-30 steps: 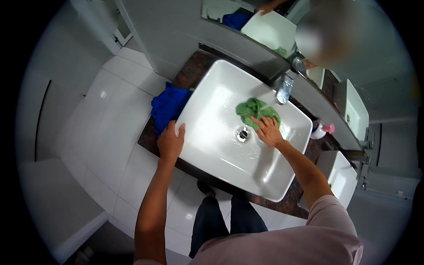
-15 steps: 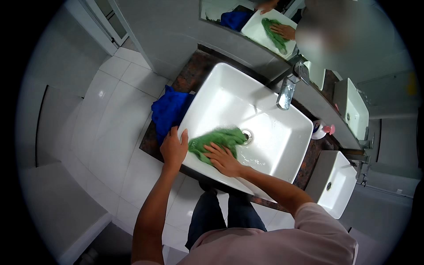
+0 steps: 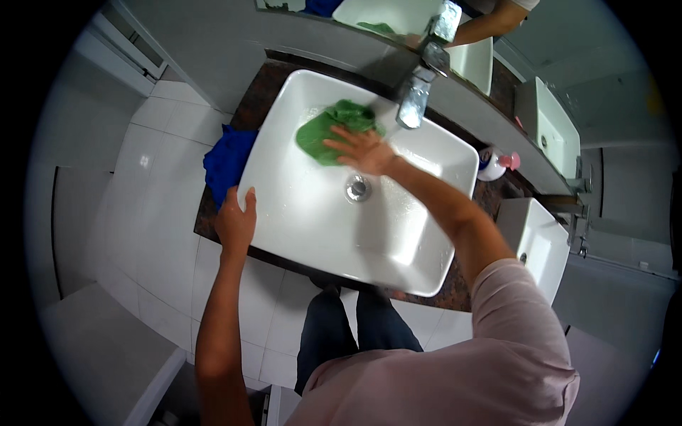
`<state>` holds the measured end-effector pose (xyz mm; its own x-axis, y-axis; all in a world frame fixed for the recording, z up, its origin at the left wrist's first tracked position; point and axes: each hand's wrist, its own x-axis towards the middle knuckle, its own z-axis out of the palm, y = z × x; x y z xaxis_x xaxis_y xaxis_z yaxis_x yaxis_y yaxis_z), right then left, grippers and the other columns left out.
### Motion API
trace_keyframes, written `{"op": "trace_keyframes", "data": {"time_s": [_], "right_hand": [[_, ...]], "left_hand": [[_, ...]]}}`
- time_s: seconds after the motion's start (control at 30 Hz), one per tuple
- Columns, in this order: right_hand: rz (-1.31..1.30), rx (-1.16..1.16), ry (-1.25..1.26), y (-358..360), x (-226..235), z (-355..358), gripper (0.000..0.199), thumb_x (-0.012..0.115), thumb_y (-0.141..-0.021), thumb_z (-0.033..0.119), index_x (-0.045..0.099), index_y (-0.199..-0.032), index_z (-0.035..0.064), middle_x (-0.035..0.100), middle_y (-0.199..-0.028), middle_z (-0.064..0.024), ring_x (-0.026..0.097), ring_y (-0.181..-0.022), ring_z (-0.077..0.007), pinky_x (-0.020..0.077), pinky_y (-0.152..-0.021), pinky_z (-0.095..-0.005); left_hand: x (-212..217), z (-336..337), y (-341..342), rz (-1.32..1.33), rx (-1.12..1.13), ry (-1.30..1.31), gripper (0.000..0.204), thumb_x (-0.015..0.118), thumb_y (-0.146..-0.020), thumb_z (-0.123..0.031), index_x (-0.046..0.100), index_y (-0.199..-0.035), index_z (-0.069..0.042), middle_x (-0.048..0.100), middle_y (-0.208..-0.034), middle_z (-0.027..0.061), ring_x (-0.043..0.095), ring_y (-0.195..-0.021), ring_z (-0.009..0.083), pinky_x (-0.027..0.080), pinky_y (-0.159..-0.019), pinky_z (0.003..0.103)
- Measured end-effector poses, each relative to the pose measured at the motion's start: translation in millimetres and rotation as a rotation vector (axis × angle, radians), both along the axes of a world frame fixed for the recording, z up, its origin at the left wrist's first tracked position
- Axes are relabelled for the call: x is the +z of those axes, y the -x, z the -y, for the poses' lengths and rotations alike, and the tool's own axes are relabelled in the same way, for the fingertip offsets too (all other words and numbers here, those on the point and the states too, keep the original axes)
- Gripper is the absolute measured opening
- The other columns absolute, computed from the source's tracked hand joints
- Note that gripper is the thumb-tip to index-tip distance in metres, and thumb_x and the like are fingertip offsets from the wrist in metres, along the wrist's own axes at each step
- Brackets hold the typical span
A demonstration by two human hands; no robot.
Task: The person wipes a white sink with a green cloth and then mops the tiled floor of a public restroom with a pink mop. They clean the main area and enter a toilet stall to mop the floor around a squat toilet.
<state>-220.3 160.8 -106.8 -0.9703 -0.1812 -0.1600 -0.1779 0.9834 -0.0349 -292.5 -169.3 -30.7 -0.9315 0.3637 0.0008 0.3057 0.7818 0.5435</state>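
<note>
A wet green cloth [image 3: 312, 139] lies bunched in the far left part of the white washbasin [image 3: 298, 226]. On its right side rests my right hand [image 3: 366, 150], fingers spread and slightly blurred, touching the cloth without closing round it. My left hand [image 3: 236, 221] grips the basin's left rim, thumb on the inner side and fingers outside. The metal drain [image 3: 358, 188] shows just below my right hand. Above the basin's far edge stands a chrome faucet [image 3: 414, 103]; whether water runs from it is unclear.
A blue cloth [image 3: 229, 160] hangs over the dark stone counter [image 3: 259, 96] left of the basin. To the right are a soap bottle [image 3: 491, 165] with a pink pump and a second white basin [image 3: 531, 219]. A wall mirror [image 3: 568, 71] runs behind.
My right hand and the green cloth have moved from the basin's near left side to its far left part. My left hand stays on the left rim. The view has shifted.
</note>
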Motion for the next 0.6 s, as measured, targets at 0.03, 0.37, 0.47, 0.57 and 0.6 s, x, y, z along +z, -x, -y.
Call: {"op": "trace_keyframes", "data": {"time_s": [0.03, 0.37, 0.47, 0.57, 0.6], "right_hand": [[0.09, 0.006, -0.015, -13, 18, -16, 0.048, 0.026, -0.096, 0.047, 0.021, -0.143, 0.0372, 0.016, -0.152, 0.0008, 0.024, -0.136, -0.0211, 0.0214, -0.107, -0.041], [0.379, -0.132, -0.32, -156, 98, -93, 0.049, 0.041, -0.091, 0.044, 0.041, -0.136, 0.0244, 0.055, -0.122, -0.0061, 0.045, -0.114, -0.0214, 0.026, -0.099, -0.0383], [0.295, -0.262, -0.289, -173, 100, -73, 0.046, 0.044, -0.088, 0.046, 0.056, -0.119, 0.0153, 0.059, -0.11, -0.0074, 0.047, -0.109, -0.0227, 0.0283, -0.096, -0.0383], [0.245, -0.257, -0.265, -195, 102, -27, 0.043, 0.044, -0.088, 0.045, 0.063, -0.103, 0.0095, 0.06, -0.099, -0.008, 0.048, -0.101, -0.0241, 0.0325, -0.089, -0.0391], [0.186, -0.235, -0.25, -207, 105, -15, 0.038, 0.047, -0.088, 0.042, 0.063, -0.097, 0.0091, 0.061, -0.095, -0.0076, 0.049, -0.097, -0.024, 0.034, -0.087, -0.0396]], "left_hand": [[1, 2, -2, -0.015, 0.011, 0.02, 0.036, 0.055, -0.089, -0.032, 0.057, -0.105, 0.001, 0.064, -0.092, 0.0217, 0.062, -0.084, 0.0372, 0.049, -0.073, 0.041], [7, -1, -6, 0.011, 0.04, 0.13, 0.042, 0.049, -0.091, -0.039, 0.056, -0.106, -0.001, 0.064, -0.095, 0.0205, 0.061, -0.088, 0.0384, 0.048, -0.076, 0.044], [5, 1, -4, 0.052, 0.03, 0.142, 0.043, 0.047, -0.092, -0.04, 0.055, -0.108, -0.001, 0.063, -0.099, 0.0204, 0.06, -0.091, 0.0384, 0.047, -0.078, 0.044], [7, 7, -3, 0.047, 0.022, 0.149, 0.043, 0.046, -0.092, -0.04, 0.054, -0.11, -0.001, 0.063, -0.1, 0.0203, 0.06, -0.092, 0.0383, 0.047, -0.078, 0.044], [7, 7, -3, 0.044, 0.022, 0.148, 0.043, 0.046, -0.092, -0.04, 0.054, -0.11, -0.002, 0.063, -0.1, 0.0202, 0.06, -0.092, 0.0382, 0.047, -0.079, 0.044]]}}
